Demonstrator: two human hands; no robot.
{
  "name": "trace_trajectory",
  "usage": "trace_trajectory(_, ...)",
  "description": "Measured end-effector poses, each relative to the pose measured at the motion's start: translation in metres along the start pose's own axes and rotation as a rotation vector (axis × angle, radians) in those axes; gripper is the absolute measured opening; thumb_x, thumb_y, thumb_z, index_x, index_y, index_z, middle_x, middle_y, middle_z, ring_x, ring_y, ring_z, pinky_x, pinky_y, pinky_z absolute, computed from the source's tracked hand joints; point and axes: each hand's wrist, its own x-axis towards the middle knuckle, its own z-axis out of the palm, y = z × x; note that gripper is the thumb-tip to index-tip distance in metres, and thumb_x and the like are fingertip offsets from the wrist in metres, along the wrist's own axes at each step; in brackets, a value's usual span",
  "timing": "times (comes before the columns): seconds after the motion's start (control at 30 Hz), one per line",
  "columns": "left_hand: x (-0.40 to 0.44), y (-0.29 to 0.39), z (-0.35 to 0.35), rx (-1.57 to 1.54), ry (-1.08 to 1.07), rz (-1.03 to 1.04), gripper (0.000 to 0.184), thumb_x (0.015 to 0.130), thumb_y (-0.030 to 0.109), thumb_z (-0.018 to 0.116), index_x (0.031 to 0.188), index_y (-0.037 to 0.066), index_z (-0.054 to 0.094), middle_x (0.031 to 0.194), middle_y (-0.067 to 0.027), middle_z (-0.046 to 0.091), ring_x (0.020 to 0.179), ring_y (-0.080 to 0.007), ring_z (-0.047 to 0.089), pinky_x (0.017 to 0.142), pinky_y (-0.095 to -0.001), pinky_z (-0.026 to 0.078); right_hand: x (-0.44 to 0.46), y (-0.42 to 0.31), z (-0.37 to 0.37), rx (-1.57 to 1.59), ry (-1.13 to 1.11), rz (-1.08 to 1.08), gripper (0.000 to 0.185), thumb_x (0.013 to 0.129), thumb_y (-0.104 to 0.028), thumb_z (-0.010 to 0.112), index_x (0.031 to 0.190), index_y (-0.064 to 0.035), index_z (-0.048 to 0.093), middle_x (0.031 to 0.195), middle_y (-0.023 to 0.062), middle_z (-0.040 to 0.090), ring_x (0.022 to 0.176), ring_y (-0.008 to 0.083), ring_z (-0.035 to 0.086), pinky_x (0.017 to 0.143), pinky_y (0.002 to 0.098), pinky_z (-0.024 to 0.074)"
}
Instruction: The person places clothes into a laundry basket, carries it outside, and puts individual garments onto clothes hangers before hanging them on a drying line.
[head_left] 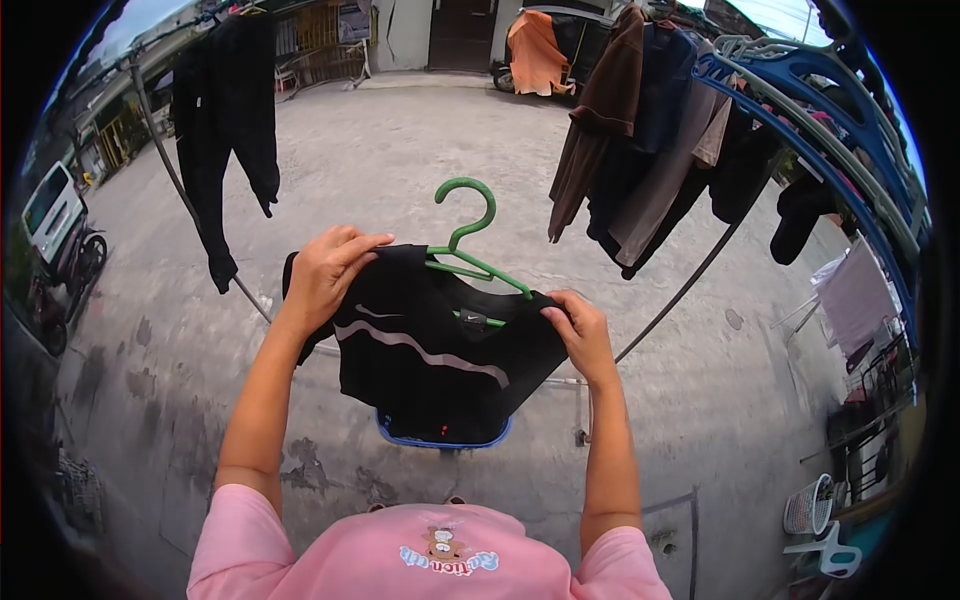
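A black shirt (425,345) with a pale wavy stripe hangs on a green hanger (470,215) in front of me. The hanger's hook points up, and its bar shows through the neck opening. My left hand (325,275) is closed on the shirt's left shoulder. At the other shoulder, my right hand (578,330) pinches the fabric by the hanger's end. Beneath the shirt, a blue basin (445,443) is partly hidden by it.
Black trousers (225,120) hang at upper left on a thin rack pole (170,170). Several garments (640,130) hang at upper right beside blue hangers (790,120). A white basket (808,505) and a white plastic chair (838,552) stand at lower right. A vehicle (52,215) is at far left.
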Motion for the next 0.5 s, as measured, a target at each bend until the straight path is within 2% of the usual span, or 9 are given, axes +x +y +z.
trace_trajectory(0.03, 0.001, -0.005, 0.003, -0.105, 0.038, -0.013, 0.014, 0.081, 0.006, 0.054, 0.093, 0.007, 0.061, 0.076, -0.0083, 0.054, 0.073, -0.0233, 0.053, 0.066, -0.0290, 0.041, -0.001, 0.002, -0.004, 0.088, -0.039, 0.087, 0.015, 0.078, -0.010, 0.062, 0.089, -0.0006, 0.059, 0.078, 0.0124, 0.061, 0.066, 0.0230, 0.058, 0.061, 0.0289, 0.0438)
trace_trajectory(0.07, 0.002, -0.013, 0.005, -0.145, 0.104, -0.072, 0.012, 0.083, 0.007, 0.051, 0.091, 0.007, 0.061, 0.081, -0.0079, 0.057, 0.076, -0.0246, 0.055, 0.067, -0.0291, 0.042, -0.002, 0.011, -0.005, 0.065, 0.008, 0.074, 0.013, 0.078, -0.008, 0.063, 0.087, 0.0002, 0.060, 0.072, 0.0096, 0.062, 0.061, 0.0149, 0.056, 0.057, 0.0245, 0.0424)
trace_trajectory(0.17, 0.002, -0.040, 0.010, -0.121, 0.163, -0.064, 0.014, 0.083, 0.012, 0.053, 0.092, 0.005, 0.060, 0.085, -0.0095, 0.058, 0.083, -0.0267, 0.055, 0.074, -0.0335, 0.042, -0.007, 0.024, -0.013, 0.191, 0.070, 0.168, 0.012, 0.077, -0.007, 0.063, 0.086, 0.0010, 0.060, 0.071, 0.0057, 0.062, 0.062, 0.0092, 0.055, 0.057, 0.0220, 0.0422)
trace_trajectory(0.23, 0.003, -0.027, 0.022, -0.181, 0.158, -0.041, 0.020, 0.082, 0.019, 0.055, 0.096, 0.005, 0.058, 0.090, -0.0100, 0.059, 0.089, -0.0278, 0.054, 0.078, -0.0351, 0.041, -0.009, 0.029, -0.009, 0.273, 0.108, 0.194, 0.010, 0.077, -0.005, 0.064, 0.085, 0.0017, 0.061, 0.070, 0.0018, 0.061, 0.064, 0.0054, 0.053, 0.058, 0.0198, 0.0416)
trace_trajectory(0.3, 0.003, -0.029, 0.030, 0.016, -0.066, -0.073, 0.024, 0.082, 0.023, 0.055, 0.099, 0.007, 0.057, 0.095, -0.0094, 0.057, 0.092, -0.0272, 0.052, 0.081, -0.0362, 0.039, -0.006, 0.030, -0.005, 0.438, 0.156, 0.242, 0.009, 0.077, -0.004, 0.065, 0.082, 0.0020, 0.062, 0.072, 0.0012, 0.062, 0.065, 0.0056, 0.054, 0.058, 0.0190, 0.0418)
trace_trajectory(0.37, 0.002, -0.046, 0.042, -0.012, -0.133, -0.140, 0.023, 0.082, 0.024, 0.054, 0.097, 0.007, 0.058, 0.093, -0.0093, 0.057, 0.092, -0.0263, 0.051, 0.081, -0.0348, 0.038, -0.003, 0.027, -0.004, 0.487, 0.141, 0.259, 0.014, 0.076, -0.001, 0.064, 0.090, 0.0006, 0.059, 0.071, 0.0008, 0.060, 0.066, 0.0057, 0.053, 0.062, 0.0178, 0.0413)
trace_trajectory(0.43, 0.007, -0.056, 0.045, -0.009, -0.102, -0.135, 0.022, 0.082, 0.023, 0.055, 0.097, 0.007, 0.058, 0.094, -0.0090, 0.056, 0.092, -0.0263, 0.051, 0.081, -0.0346, 0.038, 0.004, 0.020, -0.010, 0.848, 0.053, 0.378, 0.035, 0.074, 0.000, 0.064, 0.107, -0.0021, 0.050, 0.073, 0.0017, 0.057, 0.069, 0.0078, 0.054, 0.068, 0.0186, 0.0422)
trace_trajectory(0.47, 0.011, -0.061, 0.048, -0.008, -0.076, -0.137, 0.021, 0.081, 0.022, 0.055, 0.096, 0.007, 0.058, 0.094, -0.0086, 0.056, 0.092, -0.0263, 0.051, 0.080, -0.0343, 0.037, 0.009, 0.011, -0.015, 0.974, -0.053, 0.430, 0.053, 0.073, -0.003, 0.063, 0.119, -0.0056, 0.037, 0.078, 0.0042, 0.054, 0.073, 0.0108, 0.054, 0.073, 0.0216, 0.0432)
trace_trajectory(0.5, 0.013, -0.065, 0.052, -0.024, -0.062, -0.113, 0.021, 0.081, 0.022, 0.055, 0.096, 0.007, 0.058, 0.094, -0.0086, 0.056, 0.092, -0.0263, 0.051, 0.080, -0.0343, 0.037, 0.010, 0.009, -0.015, 1.082, -0.098, 0.444, 0.057, 0.071, -0.007, 0.063, 0.120, -0.0064, 0.034, 0.087, 0.0077, 0.055, 0.079, 0.0134, 0.056, 0.075, 0.0245, 0.0445)
